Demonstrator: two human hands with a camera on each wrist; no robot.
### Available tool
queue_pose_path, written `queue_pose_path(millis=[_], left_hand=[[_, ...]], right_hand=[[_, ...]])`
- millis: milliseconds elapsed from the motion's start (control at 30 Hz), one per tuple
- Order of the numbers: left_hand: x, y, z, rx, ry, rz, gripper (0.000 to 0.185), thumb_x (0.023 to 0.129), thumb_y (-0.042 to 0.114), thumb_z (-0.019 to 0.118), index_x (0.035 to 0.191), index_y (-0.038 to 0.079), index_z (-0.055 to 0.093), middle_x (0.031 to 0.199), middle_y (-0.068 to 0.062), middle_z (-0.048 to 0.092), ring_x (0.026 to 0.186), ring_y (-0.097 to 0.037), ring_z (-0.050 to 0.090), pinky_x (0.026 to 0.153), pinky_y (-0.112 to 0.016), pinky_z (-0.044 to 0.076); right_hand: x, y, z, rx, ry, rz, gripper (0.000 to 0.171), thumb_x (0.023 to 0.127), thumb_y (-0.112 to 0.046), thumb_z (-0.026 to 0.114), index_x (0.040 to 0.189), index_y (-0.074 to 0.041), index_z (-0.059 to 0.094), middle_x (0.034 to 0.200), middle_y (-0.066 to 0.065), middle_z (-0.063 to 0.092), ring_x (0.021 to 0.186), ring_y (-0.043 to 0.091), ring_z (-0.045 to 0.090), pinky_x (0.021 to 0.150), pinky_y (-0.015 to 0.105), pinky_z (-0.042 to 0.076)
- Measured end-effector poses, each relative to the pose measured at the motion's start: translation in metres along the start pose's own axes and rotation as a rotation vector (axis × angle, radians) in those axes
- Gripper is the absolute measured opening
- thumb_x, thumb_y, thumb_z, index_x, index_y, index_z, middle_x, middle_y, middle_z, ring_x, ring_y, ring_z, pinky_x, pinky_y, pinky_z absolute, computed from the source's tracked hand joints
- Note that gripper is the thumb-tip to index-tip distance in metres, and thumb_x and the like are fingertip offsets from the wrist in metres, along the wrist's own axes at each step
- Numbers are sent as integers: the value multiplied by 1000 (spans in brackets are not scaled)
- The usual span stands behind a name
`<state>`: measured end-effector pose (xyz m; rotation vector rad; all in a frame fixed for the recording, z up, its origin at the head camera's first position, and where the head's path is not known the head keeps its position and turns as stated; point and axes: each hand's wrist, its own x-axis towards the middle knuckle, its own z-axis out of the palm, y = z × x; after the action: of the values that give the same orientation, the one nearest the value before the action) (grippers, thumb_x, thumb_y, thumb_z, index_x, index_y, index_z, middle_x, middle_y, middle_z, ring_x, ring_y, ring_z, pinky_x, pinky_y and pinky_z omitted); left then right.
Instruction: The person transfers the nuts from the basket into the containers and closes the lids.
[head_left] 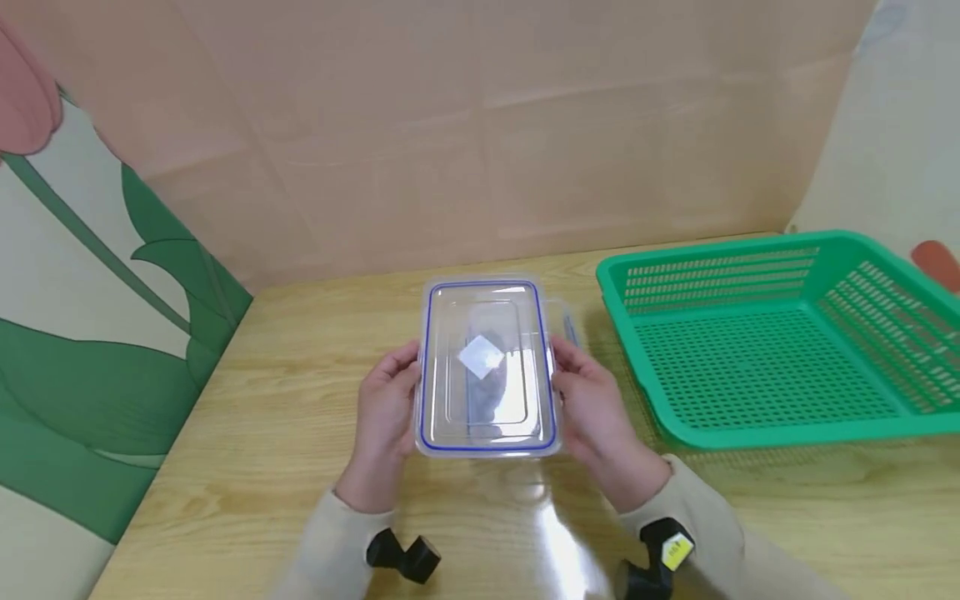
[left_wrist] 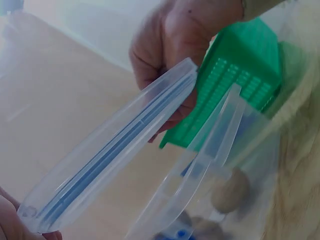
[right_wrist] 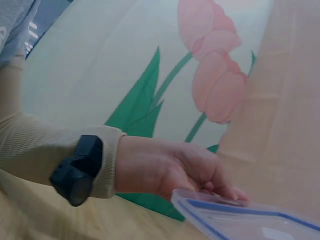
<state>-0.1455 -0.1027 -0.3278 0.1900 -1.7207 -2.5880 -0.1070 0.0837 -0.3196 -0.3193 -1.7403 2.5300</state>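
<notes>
Both hands hold a clear plastic lid (head_left: 450, 396) with a blue seal line and a small white diamond sticker. My left hand (head_left: 382, 417) pinches its left edge, and my right hand (head_left: 596, 408) grips the right one. Under the lid stands a clear plastic container (left_wrist: 232, 125), apart from it in the left wrist view and mostly hidden behind it from the head. Several round brown items (left_wrist: 230, 191) lie inside, along with something blue (left_wrist: 179, 234) at the bottom of the frame. The right wrist view shows the lid's corner beneath the left fingers.
A green perforated plastic basket (head_left: 757, 437) stands to the right on the light wood table (head_left: 285, 417). Behind the table hangs a pinkish cloth (head_left: 450, 150). A panel with a tulip and leaf print (head_left: 90, 400) borders the left side.
</notes>
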Motion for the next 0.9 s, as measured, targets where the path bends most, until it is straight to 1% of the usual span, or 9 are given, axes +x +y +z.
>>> queue_pose_path(millis=[200,267,367,467,600,667,767,833,900], left_hand=[[-4,-12,24,-52,-4,-7,32,90,-10,42,121,-15,49,91,-3,58,84,-11,56,74,-19,53],[-5,-14,32,-43,-1,-13,32,90,-9,43,120,-12,51,94,-5,59,85,-12,56,76,-20,53],[-5,-16,40,-29,-4,-16,32,90,-8,44,120,-9,54,101,-8,60,89,-14,57,80,-23,54],[-5,-16,43,-22,-2,-16,32,90,-7,43,120,-8,55,106,-11,60,91,-15,57,82,-25,54],[-4,-18,43,-11,4,7,31,90,-8,44,119,-8,55,102,-10,60,89,-13,57,79,-24,55],[-3,-20,42,3,8,35,31,89,-8,45,119,-8,56,100,-8,60,87,-12,57,77,-22,54],[-3,-21,40,26,16,109,30,88,-9,46,117,-9,57,95,-5,60,85,-11,55,73,-19,53],[-2,-22,40,30,20,173,29,87,-10,47,115,-10,57,93,-3,61,83,-10,55,71,-18,52],[-1,-23,39,29,17,237,28,87,-12,47,113,-11,58,91,-2,62,82,-10,56,70,-18,52]], right_hand=[[-1,-16,-25,-78,-31,-12,60,87,11,27,146,1,18,146,19,27,124,21,33,106,26,33],[-1,-20,-33,-100,-39,-19,64,85,12,27,146,-1,17,146,18,28,121,17,35,103,22,35],[1,-24,-41,-119,-58,-31,67,83,13,28,147,-3,15,145,17,27,118,16,35,103,21,35],[2,-25,-45,-123,-67,-34,68,83,13,28,148,-4,14,141,16,29,116,14,35,101,20,37],[3,-25,-44,-115,-50,-37,67,83,13,28,147,-4,17,140,15,31,112,12,37,99,17,38],[2,-26,-43,-112,-43,-41,66,84,13,28,147,-3,17,144,16,30,116,13,37,102,20,36],[3,-26,-39,-114,-16,-76,63,85,14,28,146,-1,20,146,16,30,118,14,37,101,21,36],[5,-24,-35,-108,27,-121,61,85,15,29,144,2,25,140,17,36,114,15,40,97,19,39],[7,-21,-31,-103,103,-174,56,85,16,32,140,4,33,129,13,45,108,14,44,90,17,42]])
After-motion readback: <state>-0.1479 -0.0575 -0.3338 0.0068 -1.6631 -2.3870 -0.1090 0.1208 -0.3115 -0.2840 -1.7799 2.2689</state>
